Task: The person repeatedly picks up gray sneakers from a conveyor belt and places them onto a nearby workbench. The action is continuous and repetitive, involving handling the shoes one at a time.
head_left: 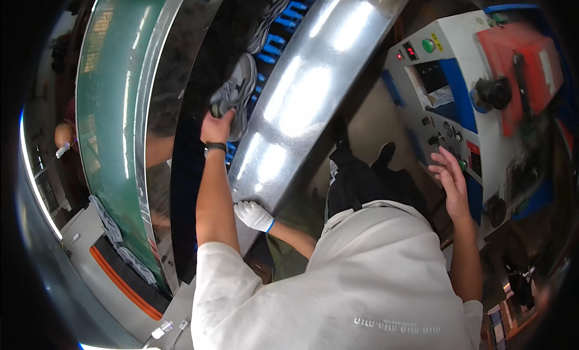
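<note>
Along the left side of a long, polished silver-metal ledge (301, 97): one grey sports shoe with a paler grey sole (242, 85), beside a row of bright blue rod-shaped prongs (272, 48); whether it touches them cannot be told. Long axis: roughly lengthwise with the ledge, leaning slightly right toward its far end; toe apparently away from the person, sole edge toward the ledge.

Left hand (216, 127), bare, black band (215, 147) at the wrist: at the near, collar end of the shoe, fingers closed on it, thumb uppermost. Arm outstretched; the shoe lies straight ahead of this hand, a little to its right.

Right hand (453, 184), bare: across the ledge, well apart from the shoe, which lies ahead and far to its left. Fingers loosely spread and curved, apparently holding nothing, close before a white, blue and red machine (493, 142) with knobs and buttons; contact cannot be told. The left is plainly the nearer of the two hands.

Also present: another grey shoe (265, 24), farther up the row; a co-worker's white-gloved hand (253, 216), on the ledge's near end; a green conveyor belt (111, 109), far left.
</note>
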### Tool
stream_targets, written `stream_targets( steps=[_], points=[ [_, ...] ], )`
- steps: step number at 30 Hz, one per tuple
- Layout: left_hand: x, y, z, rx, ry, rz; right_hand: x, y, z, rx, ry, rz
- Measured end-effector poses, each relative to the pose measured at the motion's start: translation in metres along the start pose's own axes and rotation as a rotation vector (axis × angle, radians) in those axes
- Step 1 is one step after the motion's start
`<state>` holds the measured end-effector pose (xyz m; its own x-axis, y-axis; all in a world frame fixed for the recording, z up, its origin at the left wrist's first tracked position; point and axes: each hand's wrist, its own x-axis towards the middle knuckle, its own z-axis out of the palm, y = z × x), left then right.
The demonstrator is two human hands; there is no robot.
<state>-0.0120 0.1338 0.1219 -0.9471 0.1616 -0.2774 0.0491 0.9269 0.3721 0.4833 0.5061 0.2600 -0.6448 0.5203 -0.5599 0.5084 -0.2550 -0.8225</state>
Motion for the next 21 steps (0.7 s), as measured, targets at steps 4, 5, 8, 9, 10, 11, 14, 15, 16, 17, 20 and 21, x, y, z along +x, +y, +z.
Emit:
stream_targets(
  steps=[4, 5, 8, 9, 10, 11, 14, 15, 16, 17, 20, 21],
  points=[
    [0.034, -0.060, 0.031, 0.196, 0.209, 0.229, 0.063, -0.001, 0.036, -0.155, -0.082, -0.001],
    [0.035, -0.057, 0.031, 0.231, 0.233, 0.257, 0.080, -0.005, 0.048, -0.177, -0.115, 0.024],
    [0.020, -0.037, 0.036, 0.335, 0.325, 0.168, 0.131, -0.015, 0.087, -0.380, -0.292, -0.026],
    [0.010, -0.025, 0.037, 0.345, 0.260, -0.029, 0.147, -0.015, 0.101, -0.490, -0.321, -0.099],
    [-0.004, -0.024, 0.038, 0.304, 0.356, 0.036, 0.161, -0.017, 0.114, -0.600, -0.349, -0.177],
    [-0.020, -0.025, 0.042, 0.257, 0.453, 0.105, 0.177, -0.017, 0.126, -0.711, -0.370, -0.261],
    [-0.073, -0.037, 0.036, 0.148, 0.520, 0.123, 0.223, 0.005, 0.167, -0.829, -0.300, -0.481],
    [-0.088, -0.044, 0.029, 0.171, 0.514, 0.174, 0.241, 0.011, 0.183, -0.868, -0.250, -0.548],
    [-0.099, -0.061, 0.025, 0.167, 0.501, 0.207, 0.259, 0.018, 0.199, -0.908, -0.198, -0.612],
    [-0.107, -0.082, 0.023, 0.144, 0.504, 0.194, 0.273, 0.027, 0.211, -0.947, -0.147, -0.672],
    [-0.106, -0.152, 0.022, 0.003, 0.516, 0.035, 0.315, 0.062, 0.238, -1.200, -0.037, -0.861],
    [-0.095, -0.176, 0.019, 0.080, 0.510, 0.059, 0.312, 0.062, 0.242, -1.205, 0.001, -0.875]
  ],
)
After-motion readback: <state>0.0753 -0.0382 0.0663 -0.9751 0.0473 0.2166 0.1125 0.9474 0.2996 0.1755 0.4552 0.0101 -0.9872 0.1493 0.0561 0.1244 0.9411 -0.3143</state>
